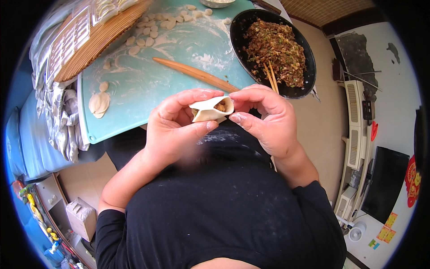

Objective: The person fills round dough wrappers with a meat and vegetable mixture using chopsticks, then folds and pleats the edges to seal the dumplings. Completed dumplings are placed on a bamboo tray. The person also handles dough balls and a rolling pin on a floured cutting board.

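Between my two hands, in front of my chest, is a dumpling (pixel 207 110), its pale wrapper folded over and pinched at the middle. Brown filling shows at its open right end. My left hand (pixel 172 119) grips the dumpling's left side between thumb and fingers. On the other side, my right hand (pixel 266 117) holds the right edge of the wrapper with floury fingertips. Just beyond the hands a wooden rolling pin (pixel 192 72) lies slantwise on the floured teal mat (pixel 130 105). A black pan (pixel 236 42) of chopped filling (pixel 277 49) stands at the far right, with chopsticks (pixel 270 76) stuck in it.
Several small dough pieces (pixel 150 33) lie at the back of the mat. Flat wrappers (pixel 99 104) are stacked at its left edge. A ridged brown board (pixel 98 42) with clear trays (pixel 74 38) is at the far left. Part of a metal bowl (pixel 217 3) shows at the back.
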Tool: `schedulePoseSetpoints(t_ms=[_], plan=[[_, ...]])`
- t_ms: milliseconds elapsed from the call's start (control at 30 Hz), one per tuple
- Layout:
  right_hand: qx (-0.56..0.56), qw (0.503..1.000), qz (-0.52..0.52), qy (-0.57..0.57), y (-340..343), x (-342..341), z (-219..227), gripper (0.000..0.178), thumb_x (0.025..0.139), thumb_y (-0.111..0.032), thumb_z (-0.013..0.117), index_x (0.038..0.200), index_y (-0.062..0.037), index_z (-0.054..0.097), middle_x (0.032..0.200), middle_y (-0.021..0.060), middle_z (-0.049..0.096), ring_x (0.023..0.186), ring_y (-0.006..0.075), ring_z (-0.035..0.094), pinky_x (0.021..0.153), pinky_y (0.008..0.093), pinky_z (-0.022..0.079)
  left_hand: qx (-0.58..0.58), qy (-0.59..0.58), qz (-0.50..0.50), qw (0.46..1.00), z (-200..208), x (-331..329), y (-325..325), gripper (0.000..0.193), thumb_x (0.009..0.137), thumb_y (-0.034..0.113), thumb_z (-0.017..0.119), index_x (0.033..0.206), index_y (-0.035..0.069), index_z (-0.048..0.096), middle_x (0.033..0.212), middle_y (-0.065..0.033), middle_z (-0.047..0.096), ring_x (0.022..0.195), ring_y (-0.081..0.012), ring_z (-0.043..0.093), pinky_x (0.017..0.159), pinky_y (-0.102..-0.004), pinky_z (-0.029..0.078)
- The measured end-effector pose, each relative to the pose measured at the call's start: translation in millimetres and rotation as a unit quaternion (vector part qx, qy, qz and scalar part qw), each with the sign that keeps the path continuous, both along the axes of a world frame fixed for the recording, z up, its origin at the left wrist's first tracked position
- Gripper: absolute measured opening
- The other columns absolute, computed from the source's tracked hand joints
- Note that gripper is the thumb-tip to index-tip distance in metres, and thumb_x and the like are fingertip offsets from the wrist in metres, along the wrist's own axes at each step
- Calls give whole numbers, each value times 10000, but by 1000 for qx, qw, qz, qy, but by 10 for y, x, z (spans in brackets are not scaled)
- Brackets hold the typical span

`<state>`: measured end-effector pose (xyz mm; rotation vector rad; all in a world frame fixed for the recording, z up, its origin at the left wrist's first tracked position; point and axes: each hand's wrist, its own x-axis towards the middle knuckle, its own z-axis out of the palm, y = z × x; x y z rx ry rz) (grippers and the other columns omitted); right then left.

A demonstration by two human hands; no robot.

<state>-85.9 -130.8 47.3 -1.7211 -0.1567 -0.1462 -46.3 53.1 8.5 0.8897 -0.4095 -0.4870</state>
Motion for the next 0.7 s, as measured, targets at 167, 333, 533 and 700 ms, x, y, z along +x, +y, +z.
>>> schedulePoseSetpoints(t_ms=[167,333,533,700], plan=[[19,1000,-13,20,18,-2,-6,151,744,-1,680,892,-12,650,839,29,616,647,56,511,600,189,428,19,-61,18,998,-6,14,-7,418,737,-69,642,1132,9,529,1187,-172,528,1124,-254,512,942,-357,430],[-33,999,-11,9,23,2,41,118,750,41,649,860,4,629,842,60,603,745,112,543,681,228,441,61,-134,47,988,-6,15,-8,422,724,-127,618,1118,2,540,1166,-162,536,1121,-254,515,923,-341,436],[-89,996,-5,-14,45,13,63,90,767,58,616,838,4,610,859,68,587,789,136,548,718,242,439,114,-183,71,974,14,13,14,437,711,-147,617,1118,-8,540,1156,-149,541,1113,-248,522,919,-329,435],[-20,1000,2,-22,81,34,-5,137,750,49,637,876,0,612,893,56,567,795,120,527,697,226,427,161,-202,126,958,13,4,2,415,718,-138,618,1109,-21,541,1152,-141,541,1080,-227,537,904,-311,438]])
